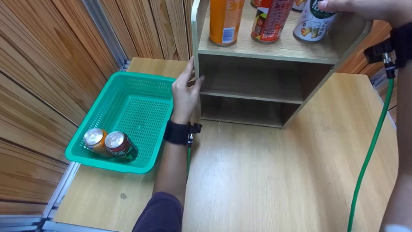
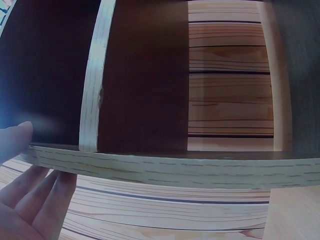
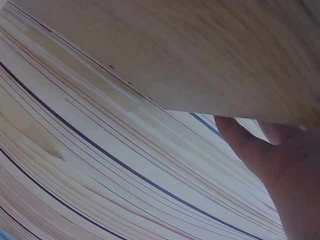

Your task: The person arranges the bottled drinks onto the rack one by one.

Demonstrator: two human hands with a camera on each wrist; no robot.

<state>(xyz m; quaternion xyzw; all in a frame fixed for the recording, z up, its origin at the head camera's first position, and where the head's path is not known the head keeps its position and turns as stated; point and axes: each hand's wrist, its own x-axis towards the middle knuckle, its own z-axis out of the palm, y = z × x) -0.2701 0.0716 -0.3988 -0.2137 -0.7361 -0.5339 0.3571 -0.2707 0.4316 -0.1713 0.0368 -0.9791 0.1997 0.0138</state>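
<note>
Two round metal cans (image 1: 109, 146) lie nearest me in the green mesh basket (image 1: 141, 106) on the pale wood counter (image 1: 257, 177). My left hand (image 1: 185, 93) steadies the boxy wooden shelf's (image 1: 264, 48) side panel, fingers straight. Farther up, my right hand (image 1: 354, 8) rests on the white can (image 1: 312, 24); I cannot tell its grip.

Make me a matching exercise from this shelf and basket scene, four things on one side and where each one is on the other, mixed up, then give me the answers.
Things:
1. orange can
2. white can
3. green basket
4. left hand

Places:
A. under the right hand, at the right of the top shelf
B. on the table, left of the wooden shelf unit
C. on the shelf unit's left side panel
D. at the left of the top shelf, beside the red can

Pairs: 1-D, 2-A, 3-B, 4-C
</note>
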